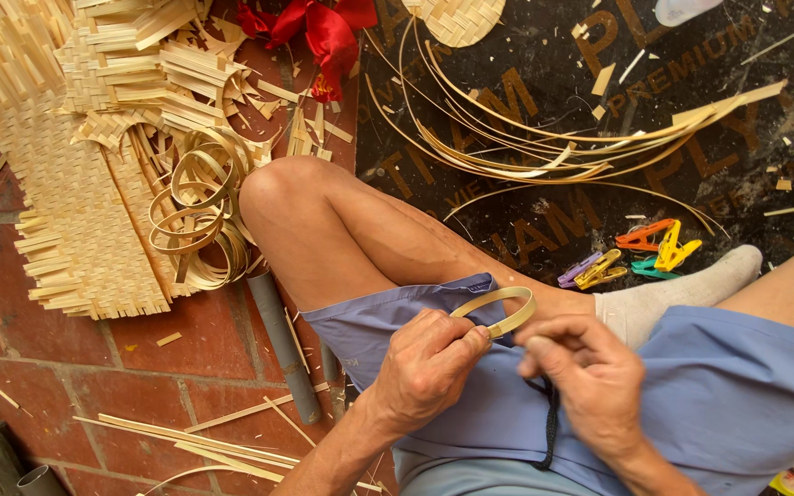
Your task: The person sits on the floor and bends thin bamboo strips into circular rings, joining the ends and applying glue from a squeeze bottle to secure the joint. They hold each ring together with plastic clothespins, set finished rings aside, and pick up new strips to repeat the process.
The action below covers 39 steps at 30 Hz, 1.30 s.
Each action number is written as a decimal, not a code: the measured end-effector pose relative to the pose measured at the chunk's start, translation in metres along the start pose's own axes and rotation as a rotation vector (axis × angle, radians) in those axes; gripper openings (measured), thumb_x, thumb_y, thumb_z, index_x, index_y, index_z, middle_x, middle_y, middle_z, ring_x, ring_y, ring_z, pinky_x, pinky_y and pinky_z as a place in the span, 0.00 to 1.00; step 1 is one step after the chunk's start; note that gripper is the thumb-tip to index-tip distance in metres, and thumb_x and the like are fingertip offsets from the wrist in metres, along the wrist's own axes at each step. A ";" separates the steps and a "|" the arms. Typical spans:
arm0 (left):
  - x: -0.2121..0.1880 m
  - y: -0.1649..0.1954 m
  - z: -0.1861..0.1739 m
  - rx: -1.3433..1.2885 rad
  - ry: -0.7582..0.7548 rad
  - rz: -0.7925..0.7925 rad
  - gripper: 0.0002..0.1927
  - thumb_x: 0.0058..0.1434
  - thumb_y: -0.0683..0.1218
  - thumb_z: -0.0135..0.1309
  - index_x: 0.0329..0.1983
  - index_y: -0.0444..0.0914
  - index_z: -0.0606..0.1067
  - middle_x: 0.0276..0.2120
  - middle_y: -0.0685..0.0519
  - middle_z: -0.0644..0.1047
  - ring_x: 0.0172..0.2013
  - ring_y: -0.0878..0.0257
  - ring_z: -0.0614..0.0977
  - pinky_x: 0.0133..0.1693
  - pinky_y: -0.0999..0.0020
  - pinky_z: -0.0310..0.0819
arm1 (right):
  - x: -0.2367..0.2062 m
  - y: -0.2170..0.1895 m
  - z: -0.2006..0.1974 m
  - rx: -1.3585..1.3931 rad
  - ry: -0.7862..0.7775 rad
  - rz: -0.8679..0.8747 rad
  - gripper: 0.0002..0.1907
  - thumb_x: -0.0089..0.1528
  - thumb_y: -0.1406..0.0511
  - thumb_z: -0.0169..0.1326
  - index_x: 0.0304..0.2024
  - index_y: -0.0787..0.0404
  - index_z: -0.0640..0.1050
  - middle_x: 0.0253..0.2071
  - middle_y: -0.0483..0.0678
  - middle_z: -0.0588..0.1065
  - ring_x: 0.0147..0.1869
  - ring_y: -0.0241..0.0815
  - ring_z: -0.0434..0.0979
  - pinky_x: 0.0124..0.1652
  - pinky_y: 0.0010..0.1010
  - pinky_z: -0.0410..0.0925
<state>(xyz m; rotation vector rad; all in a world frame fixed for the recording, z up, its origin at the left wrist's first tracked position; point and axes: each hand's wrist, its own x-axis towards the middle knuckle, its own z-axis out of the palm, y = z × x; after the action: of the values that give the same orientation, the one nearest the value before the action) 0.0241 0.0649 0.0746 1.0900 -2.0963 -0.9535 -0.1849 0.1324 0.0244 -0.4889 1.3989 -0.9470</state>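
My left hand [429, 363] pinches a thin bamboo strip bent into a small loop [504, 307], held above my lap. My right hand [590, 377] is curled close beside it, its fingertips at the lower end of the loop where the strip's ends overlap. Both hands hover over my blue shorts [691, 377], with my bent left knee [291, 197] in front and a white-socked foot [682, 289] to the right.
Woven bamboo mats [66, 211] and several bamboo rings [199, 211] lie on the red tile floor at left. Long curved strips [544, 138] spread over a black printed sheet. Coloured clothespins [636, 257], a red ribbon [319, 32], a grey pipe [282, 344] and loose splints [204, 441] lie around.
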 end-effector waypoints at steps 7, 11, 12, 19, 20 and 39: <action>-0.006 0.009 0.011 -0.022 0.053 -0.024 0.09 0.60 0.36 0.64 0.41 0.33 0.76 0.35 0.49 0.77 0.34 0.55 0.78 0.38 0.61 0.71 | 0.003 0.041 0.015 0.382 -0.049 0.042 0.11 0.60 0.78 0.60 0.41 0.67 0.71 0.33 0.53 0.78 0.26 0.34 0.75 0.26 0.23 0.69; -0.003 0.016 -0.001 -0.195 0.052 -0.256 0.12 0.56 0.41 0.66 0.41 0.36 0.78 0.36 0.51 0.79 0.41 0.55 0.78 0.46 0.59 0.70 | 0.003 0.028 0.010 0.436 -0.089 0.030 0.11 0.60 0.80 0.59 0.39 0.66 0.71 0.34 0.56 0.79 0.25 0.31 0.71 0.24 0.20 0.64; -0.003 0.019 -0.007 -0.244 0.038 -0.341 0.12 0.55 0.42 0.66 0.41 0.37 0.78 0.35 0.52 0.79 0.42 0.55 0.78 0.47 0.59 0.69 | 0.001 0.023 0.008 0.438 -0.124 -0.019 0.11 0.59 0.80 0.58 0.39 0.66 0.72 0.35 0.57 0.79 0.24 0.31 0.70 0.24 0.19 0.64; 0.008 0.041 -0.027 -0.174 -0.206 -0.112 0.10 0.62 0.49 0.67 0.41 0.43 0.80 0.30 0.58 0.72 0.39 0.60 0.74 0.47 0.58 0.57 | -0.023 -0.018 -0.011 0.585 -0.334 -0.183 0.12 0.60 0.81 0.57 0.42 0.65 0.75 0.36 0.65 0.78 0.23 0.33 0.66 0.25 0.22 0.63; 0.011 0.042 -0.029 -0.192 -0.208 -0.063 0.09 0.64 0.49 0.66 0.43 0.43 0.80 0.30 0.59 0.71 0.39 0.61 0.73 0.48 0.59 0.56 | -0.026 -0.022 -0.013 0.649 -0.363 -0.188 0.12 0.60 0.82 0.57 0.42 0.65 0.75 0.37 0.66 0.78 0.22 0.33 0.65 0.26 0.23 0.63; -0.011 0.016 0.020 -0.411 0.001 -0.607 0.14 0.53 0.39 0.65 0.44 0.36 0.80 0.32 0.53 0.79 0.31 0.64 0.78 0.33 0.69 0.74 | 0.047 -0.049 -0.004 -0.453 -0.672 -0.283 0.13 0.57 0.74 0.63 0.44 0.62 0.78 0.27 0.42 0.77 0.28 0.32 0.75 0.27 0.25 0.67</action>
<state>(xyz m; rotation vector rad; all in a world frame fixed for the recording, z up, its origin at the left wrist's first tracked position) 0.0075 0.0878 0.0744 1.5163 -1.4742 -1.5764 -0.2062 0.0687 0.0338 -1.2456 0.9249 -0.5861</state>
